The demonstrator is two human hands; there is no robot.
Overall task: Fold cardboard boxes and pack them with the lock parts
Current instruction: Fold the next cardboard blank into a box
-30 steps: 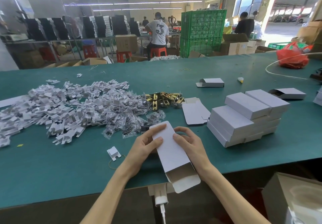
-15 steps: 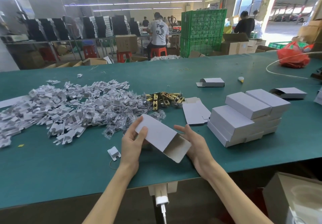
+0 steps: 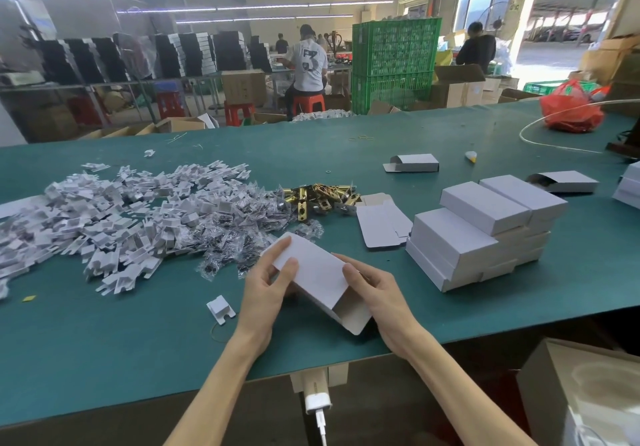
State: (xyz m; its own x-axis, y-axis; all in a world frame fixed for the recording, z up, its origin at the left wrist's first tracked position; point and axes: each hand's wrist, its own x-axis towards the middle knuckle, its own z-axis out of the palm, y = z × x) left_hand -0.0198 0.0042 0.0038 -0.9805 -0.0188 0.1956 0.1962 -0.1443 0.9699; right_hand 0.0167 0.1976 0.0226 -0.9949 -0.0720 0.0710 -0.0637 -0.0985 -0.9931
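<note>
White cardboard box point(image 3: 311, 272), held lengthwise a second ago, now sits crosswise and squared open just above the green table point(image 3: 346, 154). Left hand point(image 3: 266, 293) pinches its far corner and right hand point(image 3: 377, 293) grips beside the open mouth. It looks ready for filling, with the heap of brass lock parts point(image 3: 322, 196) untouched beyond.

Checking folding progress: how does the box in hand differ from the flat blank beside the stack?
The held box is squared up, near end open; the flat blank lies unfolded. The left hand and right hand grip the held box; no hand touches the flat blank. Both are white.
</note>
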